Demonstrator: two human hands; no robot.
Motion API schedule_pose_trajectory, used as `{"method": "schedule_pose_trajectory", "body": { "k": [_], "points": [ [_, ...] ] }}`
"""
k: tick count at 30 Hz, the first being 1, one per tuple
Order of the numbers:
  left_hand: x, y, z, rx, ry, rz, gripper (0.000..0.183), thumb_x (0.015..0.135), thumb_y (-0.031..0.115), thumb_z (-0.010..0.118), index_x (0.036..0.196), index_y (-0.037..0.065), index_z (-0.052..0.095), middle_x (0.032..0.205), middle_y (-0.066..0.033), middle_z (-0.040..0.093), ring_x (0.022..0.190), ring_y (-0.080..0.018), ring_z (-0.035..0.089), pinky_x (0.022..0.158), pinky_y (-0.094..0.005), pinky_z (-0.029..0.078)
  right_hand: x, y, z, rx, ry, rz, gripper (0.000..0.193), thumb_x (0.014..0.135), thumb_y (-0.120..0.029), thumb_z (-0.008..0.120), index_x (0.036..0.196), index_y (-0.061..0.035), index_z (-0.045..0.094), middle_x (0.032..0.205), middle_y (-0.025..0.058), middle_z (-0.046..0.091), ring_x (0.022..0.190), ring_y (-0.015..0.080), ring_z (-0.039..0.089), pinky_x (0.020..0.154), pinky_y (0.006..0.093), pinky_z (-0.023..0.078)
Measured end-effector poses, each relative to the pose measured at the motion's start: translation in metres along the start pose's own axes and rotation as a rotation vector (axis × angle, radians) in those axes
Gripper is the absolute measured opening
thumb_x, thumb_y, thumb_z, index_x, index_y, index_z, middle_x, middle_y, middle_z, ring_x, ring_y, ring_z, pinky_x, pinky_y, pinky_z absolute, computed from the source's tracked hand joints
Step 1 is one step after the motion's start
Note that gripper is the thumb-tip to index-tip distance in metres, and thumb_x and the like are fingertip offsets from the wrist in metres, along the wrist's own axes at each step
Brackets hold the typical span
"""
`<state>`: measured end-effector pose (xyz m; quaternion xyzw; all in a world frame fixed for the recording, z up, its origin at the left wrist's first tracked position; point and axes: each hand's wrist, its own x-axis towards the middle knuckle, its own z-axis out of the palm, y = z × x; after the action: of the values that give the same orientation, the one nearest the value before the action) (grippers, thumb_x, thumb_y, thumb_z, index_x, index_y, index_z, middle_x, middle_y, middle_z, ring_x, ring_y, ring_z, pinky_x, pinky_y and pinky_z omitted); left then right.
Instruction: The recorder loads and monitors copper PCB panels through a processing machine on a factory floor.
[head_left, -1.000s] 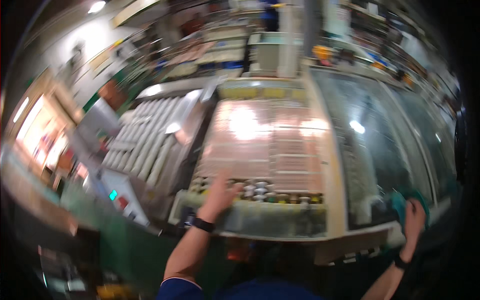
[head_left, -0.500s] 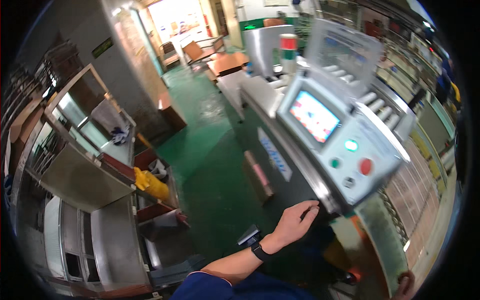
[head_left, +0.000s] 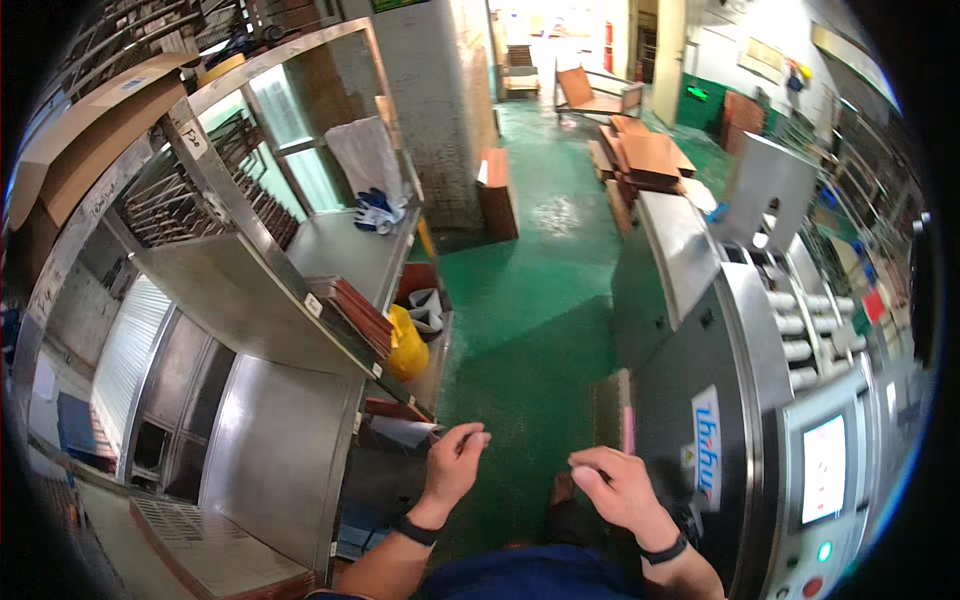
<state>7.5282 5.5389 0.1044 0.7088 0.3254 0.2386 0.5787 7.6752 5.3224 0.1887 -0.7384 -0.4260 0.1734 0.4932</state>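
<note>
My left hand hangs in front of my body, its fingers curled in and nothing seen in them. It is nearest to the metal rack on the left, just in front of a shelf that holds a white sheet. My right hand is also loosely closed with nothing seen in it, beside the dark side panel of the roller machine. Both wrists wear black bands. Neither hand appears to touch anything.
The metal rack holds blue-white gloves, reddish-brown boards and a yellow bag. A control panel is at the lower right. Brown boards lie stacked farther off on the green floor. A thin board leans on the machine.
My view has swung left, so the control panel now sits at the right edge. My left hand has left the machine's edge; my right hand has come in from the lower right.
</note>
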Motion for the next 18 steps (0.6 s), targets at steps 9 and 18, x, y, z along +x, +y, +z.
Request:
{"method": "schedule_pose_trajectory", "body": {
  "k": [9, 18],
  "points": [
    [0.110, -0.027, -0.082, 0.073, 0.531, -0.169, 0.026, 0.098, 0.013, 0.058, 0.115, -0.005, 0.062, 0.100, -0.0106, 0.071, 0.091, -0.0152, 0.065, 0.083, -0.0305, 0.053, 0.334, 0.017, 0.127, 0.154, -0.539, -0.098, 0.050, 0.094, -0.045, 0.058, 0.112, 0.0003, 0.067, 0.099, 0.0205, 0.070, 0.090, 0.0318, 0.069, 0.080, 0.0390, 0.053],
    [0.142, -0.019, -0.079, -0.138, 0.907, -0.263, 0.024, 0.097, 0.011, 0.060, 0.114, -0.006, 0.061, 0.099, -0.0127, 0.070, 0.089, -0.0166, 0.066, 0.082, -0.0312, 0.053, 0.500, -0.046, 0.303, 0.312, -1.086, -0.151, 0.075, 0.089, -0.055, 0.063, 0.125, 0.0113, 0.057, 0.116, 0.0274, 0.064, 0.112, 0.0319, 0.061, 0.094, 0.0370, 0.048]
  ]
}}
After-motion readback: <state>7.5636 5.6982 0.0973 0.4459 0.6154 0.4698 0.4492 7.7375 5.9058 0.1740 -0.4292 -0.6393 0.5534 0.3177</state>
